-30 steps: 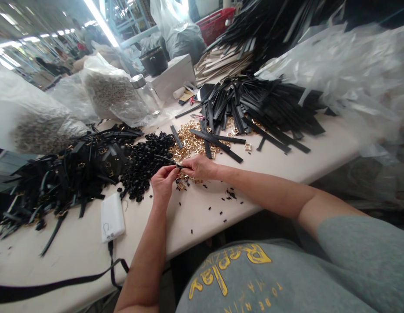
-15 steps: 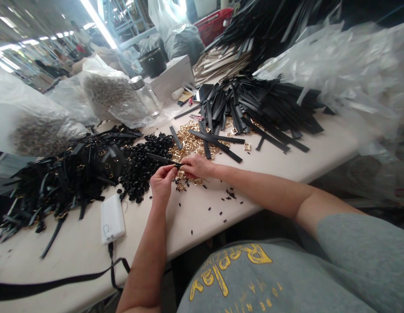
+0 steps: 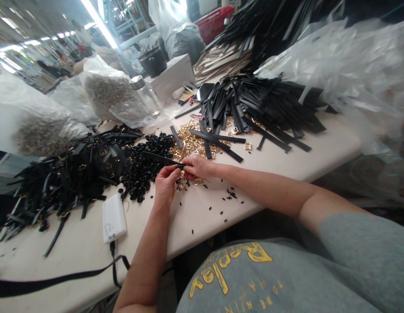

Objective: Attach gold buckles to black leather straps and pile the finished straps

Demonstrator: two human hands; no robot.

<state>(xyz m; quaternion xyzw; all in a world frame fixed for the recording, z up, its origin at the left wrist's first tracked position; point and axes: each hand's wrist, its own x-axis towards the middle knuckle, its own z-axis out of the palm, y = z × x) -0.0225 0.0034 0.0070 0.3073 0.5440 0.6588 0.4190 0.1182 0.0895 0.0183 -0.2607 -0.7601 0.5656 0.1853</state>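
By buckles [image 3: 190, 138], left hand [image 3: 165, 180], right hand [image 3: 199, 167], pinching strap [image 3: 161, 158]

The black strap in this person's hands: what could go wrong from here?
The strap, pinched by the left hand and right hand, could slip and get lost among the black loops nearby. Small black bits scattered toward the front edge of the table might get brushed off.

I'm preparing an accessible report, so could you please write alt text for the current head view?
A person's left hand and right hand hold a black strap above a pale table. Near them lie gold buckles and small black loops, with a pile of straps to the right and buckled straps to the left.
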